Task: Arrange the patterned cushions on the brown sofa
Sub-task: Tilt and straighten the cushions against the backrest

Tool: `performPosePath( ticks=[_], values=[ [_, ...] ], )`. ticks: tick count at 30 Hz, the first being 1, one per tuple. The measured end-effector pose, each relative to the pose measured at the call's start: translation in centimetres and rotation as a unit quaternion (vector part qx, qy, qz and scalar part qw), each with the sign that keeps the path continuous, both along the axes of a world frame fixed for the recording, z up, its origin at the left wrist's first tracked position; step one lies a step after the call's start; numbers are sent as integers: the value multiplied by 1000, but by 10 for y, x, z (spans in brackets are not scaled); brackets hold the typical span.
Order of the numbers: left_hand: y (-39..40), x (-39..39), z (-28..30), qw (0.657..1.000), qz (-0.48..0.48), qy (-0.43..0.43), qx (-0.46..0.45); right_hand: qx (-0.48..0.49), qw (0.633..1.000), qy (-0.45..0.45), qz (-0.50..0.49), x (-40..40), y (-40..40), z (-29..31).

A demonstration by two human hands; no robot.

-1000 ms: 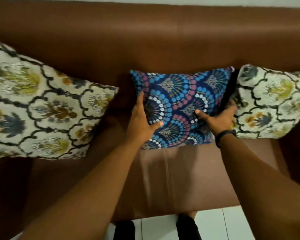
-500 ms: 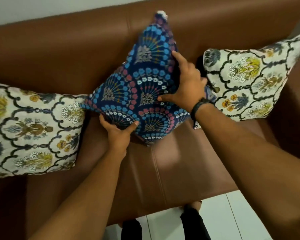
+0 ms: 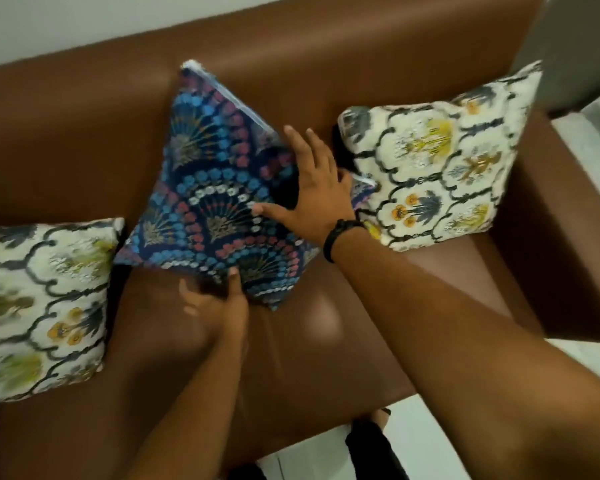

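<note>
The blue cushion [image 3: 219, 199] stands tilted on one corner on the seat of the brown sofa [image 3: 84, 140], its top corner leaning against the backrest. The right hand [image 3: 317, 195] lies flat on the blue cushion's right edge, fingers spread — its grip released, only pressing. The left hand [image 3: 215, 303] is at the cushion's lower edge, thumb up on the fabric; blur hides whether its grip is closed. One cream cushion [image 3: 39, 303] lies just left of the blue cushion, another cream cushion [image 3: 437, 157] leans just right of it — behind the right hand.

Bare forearms, black wristband [image 3: 338, 237], dark trousers [image 3: 374, 452]
</note>
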State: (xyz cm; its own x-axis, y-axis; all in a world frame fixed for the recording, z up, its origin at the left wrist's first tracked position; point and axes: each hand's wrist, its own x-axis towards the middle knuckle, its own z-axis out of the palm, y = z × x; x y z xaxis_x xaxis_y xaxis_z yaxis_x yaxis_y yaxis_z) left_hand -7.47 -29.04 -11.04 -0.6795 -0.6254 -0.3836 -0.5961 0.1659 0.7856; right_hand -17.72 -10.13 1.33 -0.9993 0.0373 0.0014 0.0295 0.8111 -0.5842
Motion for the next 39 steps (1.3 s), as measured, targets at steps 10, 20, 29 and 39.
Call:
performPosePath(
  ticks=[10,20,29,39],
  values=[
    [258,-36,90,889,-434,120,-85,-203,899,23,-388,43,274,-25],
    [325,-77,53,881,-433,-63,-179,-313,902,-103,-278,1,378,-63],
    [342,-72,61,945,-325,34,20,-43,957,43,-283,25,349,-12],
    [369,-89,53,938,-339,-35,69,101,958,23,-268,-2,372,-1]
  ],
)
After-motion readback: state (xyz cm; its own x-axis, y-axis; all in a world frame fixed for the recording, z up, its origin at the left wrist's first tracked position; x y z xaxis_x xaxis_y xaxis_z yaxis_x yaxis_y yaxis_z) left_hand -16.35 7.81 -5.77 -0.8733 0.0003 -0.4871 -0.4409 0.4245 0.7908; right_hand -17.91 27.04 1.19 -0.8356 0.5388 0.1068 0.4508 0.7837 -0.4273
